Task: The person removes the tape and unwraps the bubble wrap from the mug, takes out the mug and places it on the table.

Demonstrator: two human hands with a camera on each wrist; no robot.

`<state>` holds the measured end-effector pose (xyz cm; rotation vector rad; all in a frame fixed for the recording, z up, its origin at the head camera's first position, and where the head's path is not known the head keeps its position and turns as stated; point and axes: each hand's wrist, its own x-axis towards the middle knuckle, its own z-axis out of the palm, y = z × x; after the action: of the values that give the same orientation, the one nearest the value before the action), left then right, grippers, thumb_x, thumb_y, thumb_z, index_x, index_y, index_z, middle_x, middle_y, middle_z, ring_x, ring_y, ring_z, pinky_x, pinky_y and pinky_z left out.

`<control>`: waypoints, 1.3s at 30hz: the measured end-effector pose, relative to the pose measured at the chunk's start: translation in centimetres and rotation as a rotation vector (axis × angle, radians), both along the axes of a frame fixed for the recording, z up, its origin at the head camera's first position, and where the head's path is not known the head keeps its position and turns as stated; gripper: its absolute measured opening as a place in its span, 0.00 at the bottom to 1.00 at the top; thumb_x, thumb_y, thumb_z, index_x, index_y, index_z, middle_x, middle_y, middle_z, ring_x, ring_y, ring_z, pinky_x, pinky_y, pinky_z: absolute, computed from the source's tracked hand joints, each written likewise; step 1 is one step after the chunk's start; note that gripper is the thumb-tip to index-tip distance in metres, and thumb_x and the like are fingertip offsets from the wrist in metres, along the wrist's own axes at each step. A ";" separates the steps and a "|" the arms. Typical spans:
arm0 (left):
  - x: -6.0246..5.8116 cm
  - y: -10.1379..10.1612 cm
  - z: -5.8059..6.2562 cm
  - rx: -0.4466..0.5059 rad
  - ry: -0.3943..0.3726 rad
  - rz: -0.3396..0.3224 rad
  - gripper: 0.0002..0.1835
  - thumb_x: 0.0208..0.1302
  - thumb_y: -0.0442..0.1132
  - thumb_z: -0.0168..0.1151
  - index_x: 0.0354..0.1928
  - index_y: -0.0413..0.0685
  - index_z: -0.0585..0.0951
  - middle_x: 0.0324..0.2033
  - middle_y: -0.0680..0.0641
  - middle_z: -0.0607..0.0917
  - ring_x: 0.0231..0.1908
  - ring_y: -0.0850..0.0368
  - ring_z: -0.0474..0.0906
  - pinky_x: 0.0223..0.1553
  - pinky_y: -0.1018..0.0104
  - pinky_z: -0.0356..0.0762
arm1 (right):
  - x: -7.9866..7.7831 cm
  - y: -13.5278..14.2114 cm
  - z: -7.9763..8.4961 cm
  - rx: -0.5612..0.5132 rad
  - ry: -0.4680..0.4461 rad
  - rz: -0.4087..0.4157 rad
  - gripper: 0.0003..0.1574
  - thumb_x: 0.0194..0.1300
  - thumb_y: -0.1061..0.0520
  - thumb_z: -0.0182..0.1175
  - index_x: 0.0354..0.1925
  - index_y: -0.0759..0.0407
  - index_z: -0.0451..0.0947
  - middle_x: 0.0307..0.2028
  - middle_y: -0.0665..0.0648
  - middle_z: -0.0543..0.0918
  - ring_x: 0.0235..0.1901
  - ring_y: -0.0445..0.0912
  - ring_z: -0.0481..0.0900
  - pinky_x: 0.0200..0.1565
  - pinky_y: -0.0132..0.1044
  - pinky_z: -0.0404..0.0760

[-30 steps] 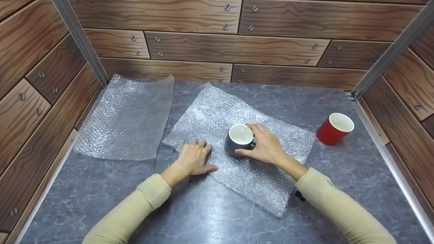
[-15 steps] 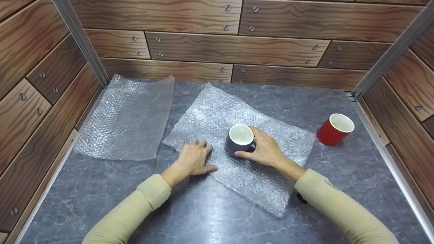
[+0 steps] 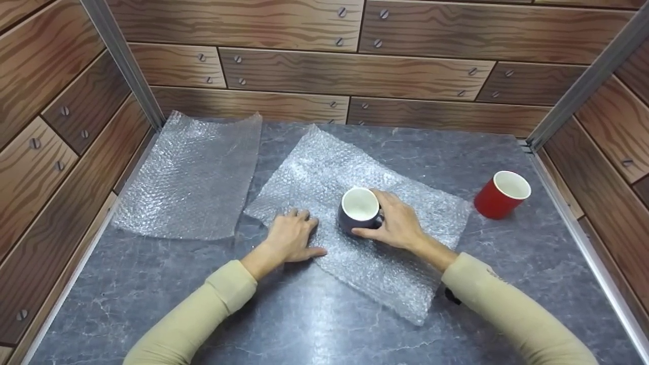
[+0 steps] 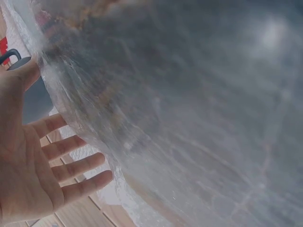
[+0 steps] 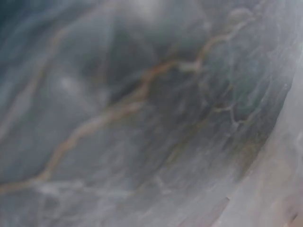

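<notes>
A dark grey mug (image 3: 349,223) with a white inside stands over the middle of a bubble wrap sheet (image 3: 324,167), its opening facing up. My right hand (image 3: 398,223) grips it from the right, at the handle side, with the thumb along the front. To the left, my left hand (image 3: 290,237) rests palm down at the sheet's left edge, fingers spread. The left wrist view shows the left palm and loose fingers beside the wrap, with part of the mug (image 4: 35,101) behind. In the right wrist view only the tabletop and blurred bubble wrap (image 5: 279,175) appear; the hand is hidden.
A red mug (image 3: 492,200) with a white inside stands at the right, just past the wrap's right corner. A second bubble wrap sheet (image 3: 192,177) lies at the back left of the grey marbled table (image 3: 243,314). Wood-patterned walls (image 3: 284,71) enclose the back and sides.
The dark mug has shifted very slightly in the right hand's grip. The left hand keeps its place at the sheet's edge.
</notes>
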<state>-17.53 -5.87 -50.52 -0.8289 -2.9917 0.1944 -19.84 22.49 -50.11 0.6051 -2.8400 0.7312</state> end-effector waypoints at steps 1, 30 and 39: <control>0.0 0.0 0.0 0.003 0.001 0.000 0.46 0.61 0.81 0.57 0.68 0.55 0.79 0.59 0.43 0.85 0.57 0.43 0.83 0.48 0.48 0.88 | 0.0 0.1 0.0 0.003 0.015 0.006 0.65 0.47 0.26 0.78 0.74 0.56 0.69 0.63 0.65 0.83 0.60 0.61 0.83 0.57 0.64 0.85; 0.0 0.0 0.1 -0.016 -0.031 0.006 0.46 0.63 0.81 0.55 0.71 0.57 0.77 0.64 0.44 0.83 0.60 0.43 0.82 0.49 0.48 0.88 | 2.4 7.0 0.6 0.153 0.439 0.096 0.64 0.40 0.28 0.81 0.66 0.62 0.74 0.52 0.66 0.86 0.46 0.59 0.85 0.43 0.55 0.90; 0.1 -0.1 0.1 0.000 -0.007 -0.011 0.46 0.62 0.81 0.55 0.69 0.55 0.79 0.62 0.44 0.84 0.59 0.44 0.82 0.46 0.49 0.88 | 3.2 9.6 0.7 0.157 0.493 0.040 0.64 0.37 0.30 0.82 0.65 0.61 0.76 0.49 0.66 0.87 0.45 0.60 0.85 0.37 0.56 0.89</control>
<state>-17.43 -5.93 -50.46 -0.8468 -2.9930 0.1909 -16.63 32.14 -49.42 0.7471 -2.4417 0.3059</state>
